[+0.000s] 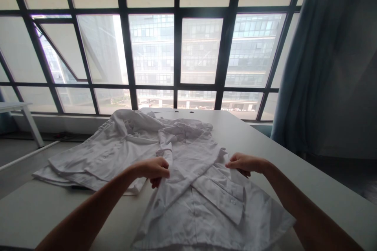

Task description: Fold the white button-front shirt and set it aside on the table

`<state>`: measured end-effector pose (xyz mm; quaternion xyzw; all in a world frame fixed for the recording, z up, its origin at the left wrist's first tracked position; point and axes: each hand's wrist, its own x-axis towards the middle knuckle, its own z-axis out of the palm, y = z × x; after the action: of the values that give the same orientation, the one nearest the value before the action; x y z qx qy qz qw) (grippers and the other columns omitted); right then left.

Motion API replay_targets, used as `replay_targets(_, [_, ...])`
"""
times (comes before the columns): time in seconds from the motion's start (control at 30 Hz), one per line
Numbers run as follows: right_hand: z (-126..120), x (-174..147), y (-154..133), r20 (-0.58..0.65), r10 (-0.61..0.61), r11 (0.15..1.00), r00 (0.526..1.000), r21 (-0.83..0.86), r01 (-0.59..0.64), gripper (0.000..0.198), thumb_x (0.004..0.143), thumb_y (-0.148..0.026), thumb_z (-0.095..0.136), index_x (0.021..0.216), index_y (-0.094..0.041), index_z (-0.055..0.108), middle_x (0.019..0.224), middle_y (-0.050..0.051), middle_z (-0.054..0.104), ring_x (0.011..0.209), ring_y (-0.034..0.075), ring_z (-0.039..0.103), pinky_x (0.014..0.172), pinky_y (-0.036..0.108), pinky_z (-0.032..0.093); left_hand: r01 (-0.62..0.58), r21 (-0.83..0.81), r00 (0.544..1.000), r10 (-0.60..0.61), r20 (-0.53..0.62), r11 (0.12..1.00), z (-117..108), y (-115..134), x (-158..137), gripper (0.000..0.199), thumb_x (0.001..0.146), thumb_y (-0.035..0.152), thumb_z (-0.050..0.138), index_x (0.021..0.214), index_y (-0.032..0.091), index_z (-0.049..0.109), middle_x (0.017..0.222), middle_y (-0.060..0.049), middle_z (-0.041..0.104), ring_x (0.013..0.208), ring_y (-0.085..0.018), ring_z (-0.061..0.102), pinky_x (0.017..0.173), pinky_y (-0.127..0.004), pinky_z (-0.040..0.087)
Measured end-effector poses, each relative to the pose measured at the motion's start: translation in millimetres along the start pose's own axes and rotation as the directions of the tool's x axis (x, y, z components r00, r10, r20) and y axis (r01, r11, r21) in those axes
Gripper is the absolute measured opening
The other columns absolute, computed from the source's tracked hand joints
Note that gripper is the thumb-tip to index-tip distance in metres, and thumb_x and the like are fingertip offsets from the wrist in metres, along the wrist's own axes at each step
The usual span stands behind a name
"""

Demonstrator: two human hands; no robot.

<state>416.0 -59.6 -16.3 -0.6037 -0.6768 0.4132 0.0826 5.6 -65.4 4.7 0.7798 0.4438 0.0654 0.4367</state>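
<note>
A white long-sleeved shirt [176, 204] is spread on the white table, its hem toward me and its collar end toward the window. One sleeve lies diagonally across the body, and its buttoned cuff [234, 202] rests on the lower right part. My left hand [157, 170] is closed in a pinch on the shirt's left edge. On the opposite edge, my right hand [243, 163] pinches the cloth between thumb and fingers. The fabric is wrinkled between the two hands. Some fingertips are hidden by the cloth and by the hands themselves.
More white garments [108, 153] lie in a loose pile to the left, overhanging the table's left side. The white table [294, 176] extends right and back toward large windows [200, 51]. A blue-grey curtain [309, 66] hangs at the right. Another white table [26, 117] stands far left.
</note>
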Motion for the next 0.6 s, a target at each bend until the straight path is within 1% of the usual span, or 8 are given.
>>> replay_targets(0.13, [-5, 5, 20, 0.001, 0.226, 0.949, 0.974, -0.224, -0.220, 0.042, 0.072, -0.049, 0.076, 0.058, -0.016, 0.054, 0.044, 0.003, 0.056, 0.040, 0.013, 0.055, 0.037, 0.018, 0.039, 0.233, 0.115, 0.965, -0.244, 0.095, 0.966, -53, -22, -35, 0.036, 0.065, 0.048, 0.076, 0.070, 0.016, 0.061, 0.051, 0.000, 0.058, 0.047, -0.016, 0.058, 0.046, -0.023, 0.041])
replay_targets(0.2, [-9, 8, 31, 0.004, 0.275, 0.931, 0.961, -0.250, -0.265, 0.040, 0.069, -0.046, 0.080, 0.060, -0.017, 0.053, 0.046, 0.004, 0.059, 0.043, 0.016, 0.059, 0.040, 0.020, 0.042, 0.362, 0.205, 0.931, -0.362, -0.041, 0.909, -68, -33, -45, 0.038, 0.064, 0.051, 0.074, 0.068, 0.017, 0.058, 0.051, 0.000, 0.058, 0.049, -0.016, 0.057, 0.048, -0.023, 0.039])
replay_targets(0.27, [-14, 12, 38, -0.041, 0.254, 0.933, 0.966, -0.252, -0.256, 0.040, 0.068, -0.046, 0.082, 0.063, -0.018, 0.054, 0.049, 0.005, 0.061, 0.047, 0.019, 0.062, 0.042, 0.022, 0.043, 0.404, 0.310, 0.901, -0.317, -0.296, 0.861, -69, -37, -46, 0.038, 0.065, 0.052, 0.072, 0.069, 0.017, 0.059, 0.056, -0.001, 0.060, 0.053, -0.016, 0.057, 0.049, -0.023, 0.037])
replay_targets(0.33, [-16, 16, 40, -0.178, 0.156, 0.942, 0.972, -0.270, -0.200, 0.036, 0.069, -0.046, 0.081, 0.070, -0.018, 0.059, 0.060, 0.008, 0.066, 0.056, 0.022, 0.066, 0.048, 0.025, 0.046, 0.310, 0.424, 0.895, -0.111, -0.432, 0.851, -55, -32, -38, 0.038, 0.066, 0.053, 0.072, 0.071, 0.017, 0.063, 0.063, -0.002, 0.064, 0.058, -0.016, 0.056, 0.051, -0.024, 0.036])
replay_targets(0.4, [-16, 19, 35, -0.366, -0.020, 0.943, 0.930, -0.315, -0.104, 0.033, 0.072, -0.045, 0.078, 0.084, -0.018, 0.065, 0.080, 0.011, 0.072, 0.073, 0.025, 0.070, 0.060, 0.029, 0.053, 0.086, 0.478, 0.933, 0.098, -0.346, 0.874, -33, -22, -26, 0.038, 0.068, 0.054, 0.073, 0.074, 0.017, 0.068, 0.067, -0.002, 0.066, 0.061, -0.015, 0.055, 0.053, -0.023, 0.037])
replay_targets(0.47, [-12, 22, 27, -0.478, -0.216, 0.919, 0.851, -0.395, 0.012, 0.033, 0.077, -0.043, 0.073, 0.098, -0.018, 0.067, 0.101, 0.013, 0.071, 0.093, 0.029, 0.068, 0.078, 0.034, 0.055, -0.110, 0.432, 0.967, 0.197, -0.163, 0.895, -11, -11, -15, 0.038, 0.067, 0.054, 0.077, 0.077, 0.017, 0.072, 0.066, -0.001, 0.066, 0.058, -0.013, 0.054, 0.053, -0.022, 0.037])
replay_targets(0.53, [-3, 26, 20, -0.497, -0.362, 0.879, 0.788, -0.464, 0.111, 0.034, 0.081, -0.040, 0.069, 0.107, -0.018, 0.067, 0.116, 0.014, 0.067, 0.109, 0.030, 0.063, 0.095, 0.038, 0.050, -0.180, 0.373, 0.981, 0.196, -0.004, 0.910, 5, -4, -9, 0.037, 0.061, 0.050, 0.082, 0.075, 0.017, 0.073, 0.062, 0.000, 0.065, 0.054, -0.012, 0.052, 0.050, -0.021, 0.036])
replay_targets(0.6, [7, 31, 15, -0.465, -0.435, 0.852, 0.771, -0.489, 0.186, 0.037, 0.084, -0.041, 0.066, 0.113, -0.018, 0.066, 0.124, 0.014, 0.063, 0.117, 0.031, 0.059, 0.104, 0.040, 0.045, -0.135, 0.339, 0.989, 0.104, 0.106, 0.931, 11, -5, -8, 0.035, 0.054, 0.045, 0.087, 0.069, 0.018, 0.072, 0.058, 0.001, 0.064, 0.051, -0.012, 0.052, 0.047, -0.021, 0.036])
